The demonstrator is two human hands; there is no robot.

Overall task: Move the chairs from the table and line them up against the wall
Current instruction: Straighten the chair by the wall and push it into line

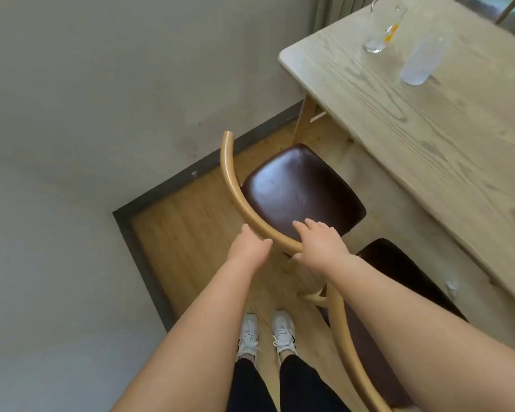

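A wooden chair (298,188) with a dark brown leather seat stands beside the light wooden table (428,138), near the corner of the grey wall (101,99). Its curved backrest rail arcs toward me. My left hand (250,248) grips that rail from the left side. My right hand (318,242) is closed over the same rail a little to the right, fingers lying over the seat's near edge. A second chair (399,269) of the same kind sits to the right, its seat partly under my right forearm and its rail running down past my legs.
Two clear glasses (381,28) (422,60) stand on the table's far end. A dark skirting board (149,263) lines the foot of the walls. My feet in white shoes (265,334) stand on the wooden floor just behind the chair.
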